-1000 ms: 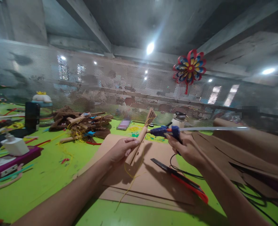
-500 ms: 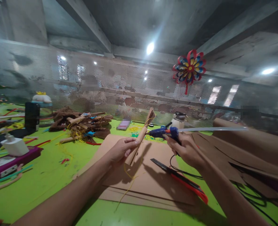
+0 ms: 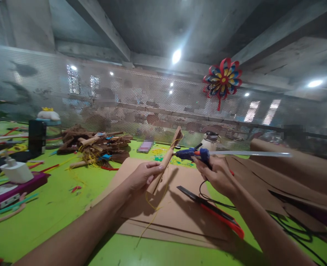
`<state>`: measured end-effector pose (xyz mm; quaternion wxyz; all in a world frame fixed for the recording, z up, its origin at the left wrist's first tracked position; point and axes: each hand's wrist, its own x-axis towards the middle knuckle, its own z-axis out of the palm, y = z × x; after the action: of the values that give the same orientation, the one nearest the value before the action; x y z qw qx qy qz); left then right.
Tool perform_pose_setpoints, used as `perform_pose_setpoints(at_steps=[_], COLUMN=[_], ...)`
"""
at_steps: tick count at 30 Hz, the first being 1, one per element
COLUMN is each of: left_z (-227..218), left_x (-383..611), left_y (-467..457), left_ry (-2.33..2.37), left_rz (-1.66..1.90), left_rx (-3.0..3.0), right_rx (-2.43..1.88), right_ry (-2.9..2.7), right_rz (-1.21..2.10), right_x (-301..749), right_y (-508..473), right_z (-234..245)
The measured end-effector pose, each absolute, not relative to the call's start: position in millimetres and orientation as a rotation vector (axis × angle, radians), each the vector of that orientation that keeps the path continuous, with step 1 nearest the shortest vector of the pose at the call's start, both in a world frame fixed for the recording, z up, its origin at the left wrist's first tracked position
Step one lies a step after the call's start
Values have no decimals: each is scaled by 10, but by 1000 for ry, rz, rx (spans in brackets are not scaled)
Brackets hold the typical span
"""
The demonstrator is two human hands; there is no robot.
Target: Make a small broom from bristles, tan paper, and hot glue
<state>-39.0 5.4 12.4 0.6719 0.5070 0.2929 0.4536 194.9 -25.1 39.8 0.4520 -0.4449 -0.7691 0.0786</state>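
Left hand (image 3: 142, 176): we are pinching the paper roll (image 3: 167, 159), tipped toward the surface's (image 3: 66, 218) far edge, maybe steadying it | right hand (image 3: 220, 173): gripping the glue gun (image 3: 187, 154)

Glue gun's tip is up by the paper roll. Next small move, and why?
I'd hold the roll steady in the left hand and gently squeeze the glue gun: its nozzle points at the roll's side, and the right hand grips its handle. Whether the tip touches is hard to tell.
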Motion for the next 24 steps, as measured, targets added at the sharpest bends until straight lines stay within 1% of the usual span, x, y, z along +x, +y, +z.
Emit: perform_pose_setpoints(at_steps=[4,10,17,24], left_z=[99,58,47,53], left_x=[-385,-412,-433,-428], left_y=[108,173,193,196], left_ry=[613,557,641,618], left_rz=[1030,1041,1044,1048], left_rx=[1130,1100,1129,1070], right_rx=[-1146,-1154,-1110,-1171], right_ry=[-1927,-2039,-2113,-2122], right_rz=[208,329,330,400], right_x=[1941,1892,1862,1887], right_y=[-277,-394,-463,-493], right_z=[395,439,466,460])
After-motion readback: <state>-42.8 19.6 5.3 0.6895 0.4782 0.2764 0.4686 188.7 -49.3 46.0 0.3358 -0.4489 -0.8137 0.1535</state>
